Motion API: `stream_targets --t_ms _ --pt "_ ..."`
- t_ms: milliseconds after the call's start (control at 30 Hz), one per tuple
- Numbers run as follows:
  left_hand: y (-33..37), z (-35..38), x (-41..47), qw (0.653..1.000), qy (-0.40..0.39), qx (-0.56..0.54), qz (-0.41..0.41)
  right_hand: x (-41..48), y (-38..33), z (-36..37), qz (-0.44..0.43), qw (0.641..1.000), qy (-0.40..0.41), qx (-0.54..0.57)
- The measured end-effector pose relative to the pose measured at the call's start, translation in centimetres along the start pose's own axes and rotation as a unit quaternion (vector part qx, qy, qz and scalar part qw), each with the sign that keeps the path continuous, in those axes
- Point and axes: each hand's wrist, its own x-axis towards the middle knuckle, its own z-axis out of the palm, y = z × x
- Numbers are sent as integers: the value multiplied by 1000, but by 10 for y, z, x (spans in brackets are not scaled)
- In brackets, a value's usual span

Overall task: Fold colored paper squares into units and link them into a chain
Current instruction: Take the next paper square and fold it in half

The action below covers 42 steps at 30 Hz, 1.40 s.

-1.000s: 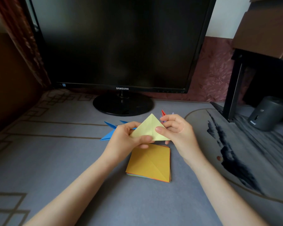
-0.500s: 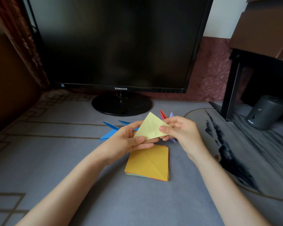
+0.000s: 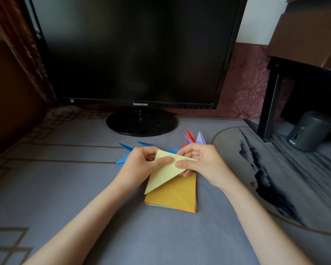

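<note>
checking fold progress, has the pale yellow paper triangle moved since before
Yes: the pale yellow paper triangle swung its tip down over the orange paper stack.

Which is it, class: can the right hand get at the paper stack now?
Probably yes: the stack lies close under the right hand, but that hand pinches the yellow paper and must release it first.

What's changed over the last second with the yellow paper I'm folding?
The pale yellow triangle was turned: its tip, pointing up before, now points down-left over the orange paper stack. The left hand and right hand kept pinching it. The stack and the blue folded units stayed put.
</note>
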Motion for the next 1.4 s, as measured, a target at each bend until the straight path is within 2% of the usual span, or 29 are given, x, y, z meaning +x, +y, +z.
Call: stream_targets --t_ms 267,400,500,567,833,1133,1400 --pt "4 2 2 997 51 -63 -17 2 1 -4 -67 989 117 66" --pt "5 -2 2 986 89 -135 -30 -2 1 0 -108 993 56 8" --pt "4 -5 3 982 92 -159 -41 -4 3 6 -118 990 -9 -74" --pt "3 -5 3 980 90 -171 -48 -3 6 9 -120 988 -22 -94" --pt "7 -2 0 977 -4 -203 -62 -1 6 8 -151 987 39 -42" --pt "11 -1 -3 976 -62 -202 -56 0 4 5 -82 991 84 69" --pt "11 1 -5 979 -110 -167 -36 0 1 6 -61 980 118 147"
